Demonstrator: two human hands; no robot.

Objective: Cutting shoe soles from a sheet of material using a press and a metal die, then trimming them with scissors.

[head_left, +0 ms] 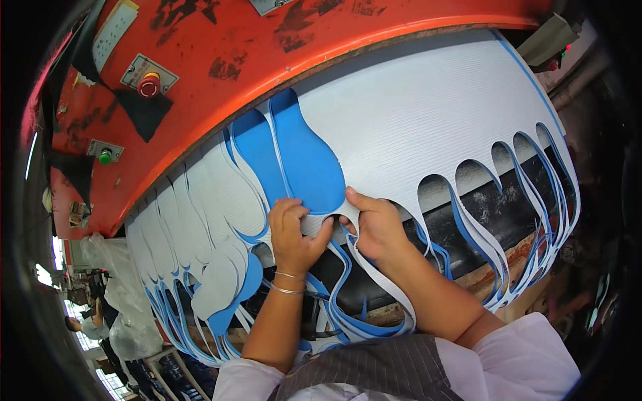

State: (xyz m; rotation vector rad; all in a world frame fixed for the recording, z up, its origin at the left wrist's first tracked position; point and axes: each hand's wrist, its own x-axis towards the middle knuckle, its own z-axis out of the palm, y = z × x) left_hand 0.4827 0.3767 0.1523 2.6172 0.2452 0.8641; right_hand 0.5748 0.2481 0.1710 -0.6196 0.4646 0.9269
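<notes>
A white ribbed foam sheet [394, 100] with blue undersides lies across the work surface, its near side cut into sole-shaped openings and thin strips. Two blue sole shapes show in it, the larger blue sole shape [311, 164] right above my hands. At its rounded end my left hand [293, 234] is closed, fingers curled over the sheet's cut edge. My right hand [378, 227] pinches the edge just right of it, thumb on top and the other fingers partly hidden below. Left of my left hand sits a small pile of cut foam soles [224, 277], white on top and blue beneath.
A red machine beam [221, 73] spans the far side, carrying a red stop button [149, 85] and a green button [105, 156]. Foam offcut strips [394, 314] dangle over the near edge. Clear plastic wrap [130, 301] hangs at left, with another person [90, 324] beyond.
</notes>
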